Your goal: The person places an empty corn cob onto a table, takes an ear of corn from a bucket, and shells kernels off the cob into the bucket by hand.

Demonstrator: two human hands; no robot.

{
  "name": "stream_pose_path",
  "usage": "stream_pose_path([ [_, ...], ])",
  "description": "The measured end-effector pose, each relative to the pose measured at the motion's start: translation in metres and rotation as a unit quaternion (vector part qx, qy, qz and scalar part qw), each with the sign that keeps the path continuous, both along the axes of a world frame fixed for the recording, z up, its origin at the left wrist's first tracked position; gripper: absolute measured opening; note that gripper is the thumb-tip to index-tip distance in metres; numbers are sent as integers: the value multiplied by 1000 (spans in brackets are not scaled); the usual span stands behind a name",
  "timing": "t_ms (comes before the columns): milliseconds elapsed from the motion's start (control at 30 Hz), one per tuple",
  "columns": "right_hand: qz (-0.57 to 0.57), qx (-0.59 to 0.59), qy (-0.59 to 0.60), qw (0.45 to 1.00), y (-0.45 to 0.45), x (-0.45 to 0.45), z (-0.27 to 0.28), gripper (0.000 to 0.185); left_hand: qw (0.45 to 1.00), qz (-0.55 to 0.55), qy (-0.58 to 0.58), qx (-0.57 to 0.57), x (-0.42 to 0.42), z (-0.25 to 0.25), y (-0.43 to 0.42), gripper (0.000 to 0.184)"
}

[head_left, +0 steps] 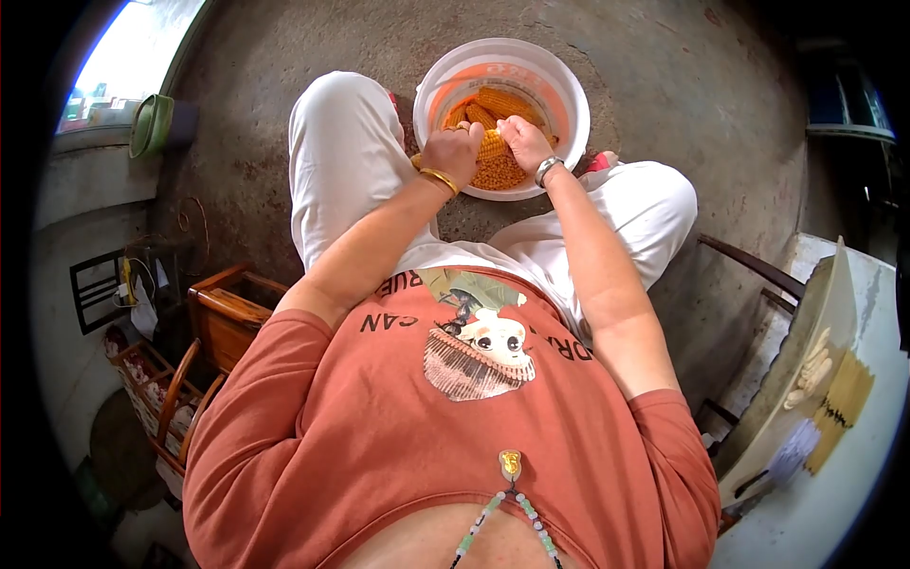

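Corn cob (pixel 492 145) sits gripped in the curled left hand (pixel 453 152) and, seemingly, right hand (pixel 527 142).

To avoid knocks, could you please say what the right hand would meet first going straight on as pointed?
The right hand would likely meet the held corn cob first, though depth is unclear.

Fingers (pixel 466 136) around corncob (pixel 491 146), kernels (pixel 499 174), white bucket (pixel 580 106)

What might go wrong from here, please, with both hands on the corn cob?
Kernels might scatter onto the floor, as the left hand and right hand grip a corn cob over the open bucket. The bucket could also tip if bumped by the right foot beside it.
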State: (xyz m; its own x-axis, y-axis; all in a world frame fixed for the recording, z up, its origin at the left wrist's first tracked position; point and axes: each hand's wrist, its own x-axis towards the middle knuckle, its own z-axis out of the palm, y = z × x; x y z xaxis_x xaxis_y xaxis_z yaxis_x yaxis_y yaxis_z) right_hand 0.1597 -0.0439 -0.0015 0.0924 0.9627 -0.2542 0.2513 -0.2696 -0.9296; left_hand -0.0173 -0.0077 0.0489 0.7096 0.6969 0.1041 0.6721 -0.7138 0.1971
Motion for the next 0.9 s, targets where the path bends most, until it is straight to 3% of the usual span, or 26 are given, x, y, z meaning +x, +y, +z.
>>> stream_pose_path([
  [133,-47,43,-3,998,-2,-6,-1,51,999,23,9,-40,3,4,0,41],
  [233,-88,4,95,992,-1,-10,15,53,993,62,-7,-96,1,10,1,42],
  [367,-50,-47,183,981,-6,-8,48,38,987,82,-29,-136,0,15,1,41],
  [567,6,3,101,995,-4,-5,38,33,984,85,-34,-151,0,16,4,41],
  [667,9,-20,161,987,-3,-3,30,33,983,89,-16,-161,1,22,4,41],
  [900,-7,-7,57,998,-2,1,10,39,993,38,13,-113,2,16,-1,41],
])
